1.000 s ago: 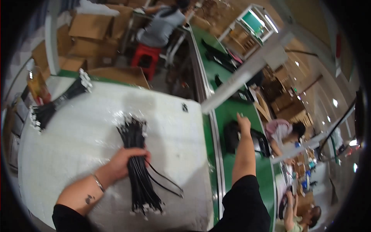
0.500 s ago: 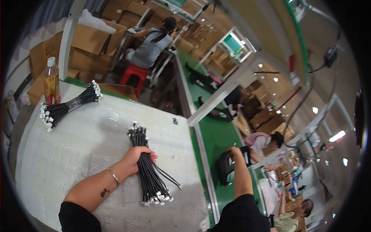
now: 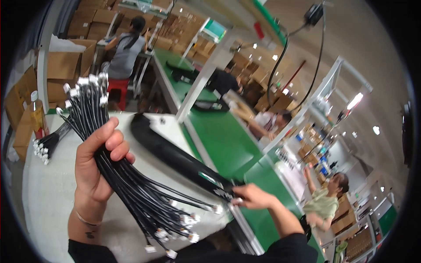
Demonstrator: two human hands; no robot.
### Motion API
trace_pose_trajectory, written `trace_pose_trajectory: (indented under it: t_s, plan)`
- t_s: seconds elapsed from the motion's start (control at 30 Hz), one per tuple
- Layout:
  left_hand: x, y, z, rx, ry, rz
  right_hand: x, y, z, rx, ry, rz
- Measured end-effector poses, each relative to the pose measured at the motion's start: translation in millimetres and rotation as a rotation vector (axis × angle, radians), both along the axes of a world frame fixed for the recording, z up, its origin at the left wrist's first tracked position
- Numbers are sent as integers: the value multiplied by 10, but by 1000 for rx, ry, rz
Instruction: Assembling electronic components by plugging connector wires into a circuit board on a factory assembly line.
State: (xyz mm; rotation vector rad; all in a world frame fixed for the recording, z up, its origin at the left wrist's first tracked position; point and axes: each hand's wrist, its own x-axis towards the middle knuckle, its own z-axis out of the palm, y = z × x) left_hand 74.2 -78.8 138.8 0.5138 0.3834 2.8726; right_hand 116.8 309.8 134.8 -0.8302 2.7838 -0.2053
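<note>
My left hand (image 3: 98, 153) is closed around the middle of a bundle of black cables (image 3: 136, 186), lifted above the table. White connectors fan out at both ends of the bundle. My right hand (image 3: 256, 197) grips the near end of a long, curved black plastic part (image 3: 175, 160) with a pale label. That part slants over the white table's right edge, its far end pointing up and left. Another bundle of black cables (image 3: 55, 140) with white connectors lies on the table's far left, partly hidden behind my left hand's bundle.
A drink bottle (image 3: 37, 116) stands at the left edge of the white-covered table (image 3: 48, 197). Along the right runs a green conveyor (image 3: 219, 131) carrying other black parts (image 3: 208, 105). A white post (image 3: 199, 87) rises beside it. Several people work nearby, among cardboard boxes (image 3: 63, 65).
My left hand has raised the cable bundle off the table. My right hand has brought the black part from the conveyor over to the table's edge. The view has shifted right.
</note>
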Motion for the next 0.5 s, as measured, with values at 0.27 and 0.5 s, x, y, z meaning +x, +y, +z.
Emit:
trace_pose_trajectory:
  t_s: [0.27, 0.5]
  plan:
    - [244, 599, -283, -281, -82, -45, -513, -385, -438, -109, 184, 289]
    - [54, 1186, -702, -770, -292, -391, -423, -529, -542, -109, 583, -9]
